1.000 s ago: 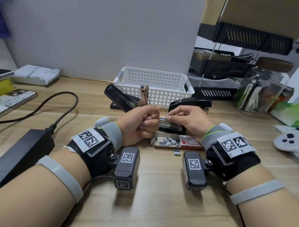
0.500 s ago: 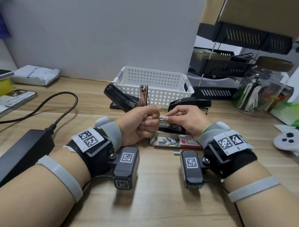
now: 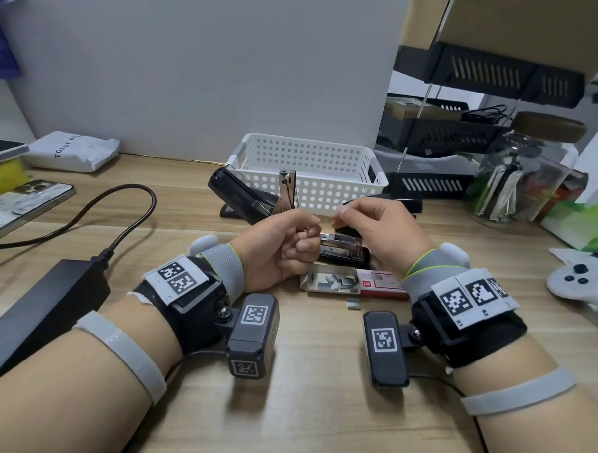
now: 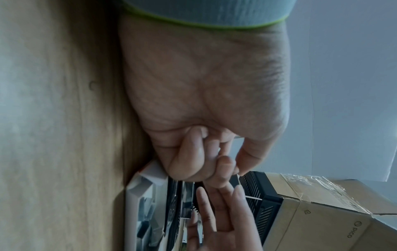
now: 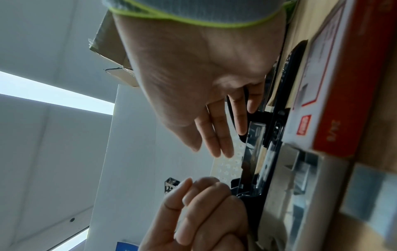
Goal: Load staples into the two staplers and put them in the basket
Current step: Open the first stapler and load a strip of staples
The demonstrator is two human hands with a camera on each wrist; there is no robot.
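The near black stapler (image 3: 343, 245) lies open on the desk between my hands, its metal channel (image 5: 255, 135) bare and its lid (image 3: 403, 200) raised behind. My left hand (image 3: 283, 246) is curled in a fist against the stapler's left end and grips it there. My right hand (image 3: 369, 229) hovers just above the channel with straight fingers (image 5: 217, 146) and nothing seen between them. A second black stapler (image 3: 240, 194) stands open at the back left, its metal magazine (image 3: 287, 188) upright. The white basket (image 3: 311, 158) stands behind both, with nothing visible inside.
An open staple box (image 3: 333, 282) with loose strips and its red sleeve (image 3: 380, 283) lie near my wrists; one strip (image 3: 353, 304) lies loose. A black power brick (image 3: 36, 314) and cable, and a phone (image 3: 21, 204), are at left. A jar (image 3: 526, 174), a black rack and a white controller (image 3: 576, 286) are at right.
My right hand has let go at the channel and lifted up and slightly back, its fingers spreading. The left hand and both staplers have stayed put.
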